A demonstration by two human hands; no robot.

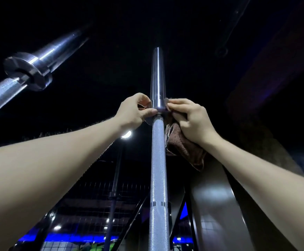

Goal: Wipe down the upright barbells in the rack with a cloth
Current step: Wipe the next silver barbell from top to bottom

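Both forearms reached up; left hand (133, 111) pinched the rigid barbell (158, 151) collar, right hand (189, 118) gripped the limp cloth (182, 147) against it.

No rack in view (barbell (158, 160) stands upright).

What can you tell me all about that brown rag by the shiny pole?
The brown, fuzzy terry-looking cloth is bunched up, gripped in the person's right hand and pressed against the right side of the upright silver barbell, at the collar where the smooth sleeve meets the knurled shaft. Its loose end hangs crumpled below the wrist, with a frayed-looking pale edge next to the shaft. Part of it is hidden behind the fingers.
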